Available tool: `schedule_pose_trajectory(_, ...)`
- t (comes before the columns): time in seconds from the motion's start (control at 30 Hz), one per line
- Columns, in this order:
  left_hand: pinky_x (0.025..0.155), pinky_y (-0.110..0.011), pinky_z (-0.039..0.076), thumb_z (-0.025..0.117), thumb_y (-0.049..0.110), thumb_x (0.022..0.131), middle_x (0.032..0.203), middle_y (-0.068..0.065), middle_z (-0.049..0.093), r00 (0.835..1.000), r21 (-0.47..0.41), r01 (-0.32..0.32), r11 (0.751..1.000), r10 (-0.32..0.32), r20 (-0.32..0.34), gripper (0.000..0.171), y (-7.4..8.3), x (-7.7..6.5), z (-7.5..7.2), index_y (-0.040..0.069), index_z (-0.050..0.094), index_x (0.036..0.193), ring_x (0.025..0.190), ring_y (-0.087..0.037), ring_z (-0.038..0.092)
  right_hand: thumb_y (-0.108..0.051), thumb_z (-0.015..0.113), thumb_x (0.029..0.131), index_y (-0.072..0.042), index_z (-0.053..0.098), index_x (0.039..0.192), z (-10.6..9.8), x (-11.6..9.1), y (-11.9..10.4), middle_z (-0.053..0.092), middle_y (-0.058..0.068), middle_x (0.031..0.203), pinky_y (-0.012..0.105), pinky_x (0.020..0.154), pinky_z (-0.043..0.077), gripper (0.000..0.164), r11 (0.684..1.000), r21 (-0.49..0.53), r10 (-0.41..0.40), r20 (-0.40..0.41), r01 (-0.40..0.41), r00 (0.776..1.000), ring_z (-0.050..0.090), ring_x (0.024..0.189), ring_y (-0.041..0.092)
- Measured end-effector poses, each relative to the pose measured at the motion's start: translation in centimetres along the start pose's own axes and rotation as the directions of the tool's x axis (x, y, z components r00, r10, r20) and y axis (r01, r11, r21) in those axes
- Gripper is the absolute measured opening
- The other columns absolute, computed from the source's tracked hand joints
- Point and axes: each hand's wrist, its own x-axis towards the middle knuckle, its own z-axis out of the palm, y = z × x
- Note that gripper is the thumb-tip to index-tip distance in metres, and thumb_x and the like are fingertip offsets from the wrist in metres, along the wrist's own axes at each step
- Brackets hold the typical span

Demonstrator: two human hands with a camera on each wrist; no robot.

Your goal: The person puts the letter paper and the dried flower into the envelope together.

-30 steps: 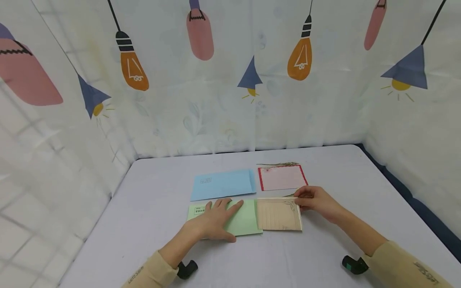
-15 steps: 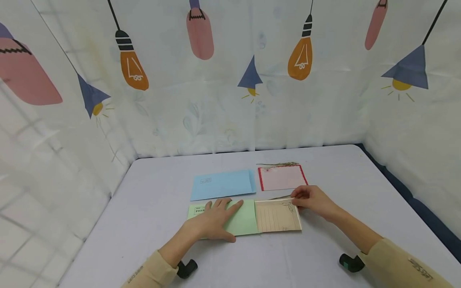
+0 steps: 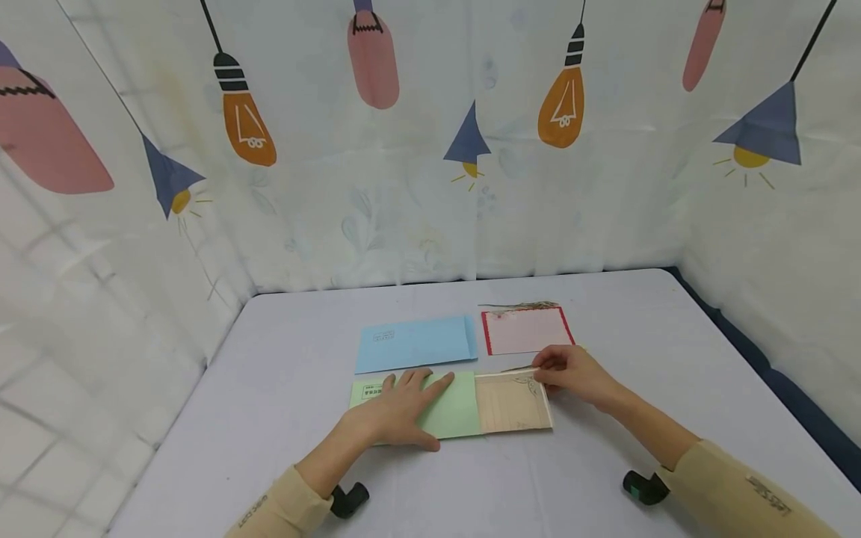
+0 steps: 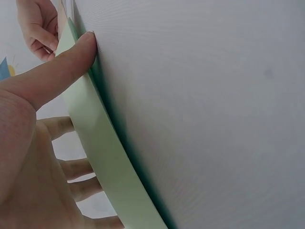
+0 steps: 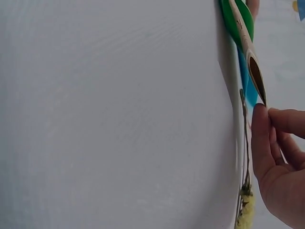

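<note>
My left hand (image 3: 397, 407) lies flat with straight fingers on the green envelope (image 3: 451, 411), pressing it to the grey table (image 3: 282, 388). My right hand (image 3: 572, 373) pinches the far right corner of the tan lined card (image 3: 513, 407), whose left edge meets the envelope's right end at the table's middle front. Beyond them lie a blue envelope (image 3: 417, 342) and a pink red-edged card (image 3: 526, 330), side by side

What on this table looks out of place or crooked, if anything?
Little stands out. The beige lined card overlaps the green envelope where the right hand pinches it, its right end lifted. A dried plant sprig pokes out behind the pink card. The blue envelope lies slightly tilted.
</note>
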Motion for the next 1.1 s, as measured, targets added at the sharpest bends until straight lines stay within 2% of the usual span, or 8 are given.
schedule_pose_trajectory(0.47,0.103,-0.062,0.023,0.075,0.059,0.073,0.15,-0.012,0.027,1.0,0.003,0.008,1.0,-0.008,0.0,0.103,0.1,0.0,-0.1,0.029,0.019,0.155,0.136,-0.031,0.026,-0.016,0.073,0.087,0.0,0.066,0.11,1.2,0.5,-0.5,0.065,0.013,0.101,0.036,0.072,0.056,0.029,0.996,0.083,-0.011,0.028,0.008,1.0,0.063,0.086,0.023)
schedule_pose_trajectory(0.7,0.103,-0.062,0.022,0.075,0.059,0.074,0.15,-0.011,0.027,1.0,0.001,0.01,1.0,-0.01,0.006,0.103,0.1,0.0,-0.1,0.029,0.019,0.155,0.137,-0.03,0.026,-0.012,0.069,0.09,0.003,0.06,0.122,1.5,0.6,-0.9,0.062,0.016,0.109,0.036,0.077,0.055,0.036,0.992,0.128,-0.027,0.074,0.017,0.997,0.061,0.093,0.024)
schedule_pose_trajectory(0.87,0.103,-0.063,0.023,0.075,0.059,0.074,0.15,-0.012,0.028,1.0,0.002,0.004,1.0,-0.004,0.001,0.103,0.1,0.0,-0.1,0.028,0.02,0.155,0.136,-0.031,0.027,-0.008,0.069,0.089,0.005,0.054,0.126,1.7,0.6,-1.1,0.059,0.02,0.107,0.036,0.081,0.053,0.042,0.985,0.174,-0.012,0.089,-0.004,0.996,0.061,0.094,0.027)
schedule_pose_trajectory(1.1,0.103,-0.063,0.023,0.075,0.059,0.073,0.15,-0.012,0.028,1.0,0.008,0.002,1.0,-0.002,-0.003,0.103,0.1,0.0,-0.1,0.028,0.02,0.155,0.136,-0.03,0.027,-0.006,0.068,0.089,0.008,0.054,0.121,2.2,0.7,-1.3,0.062,0.02,0.108,0.039,0.085,0.052,0.038,0.964,0.263,0.015,0.11,-0.043,0.994,0.062,0.097,0.026)
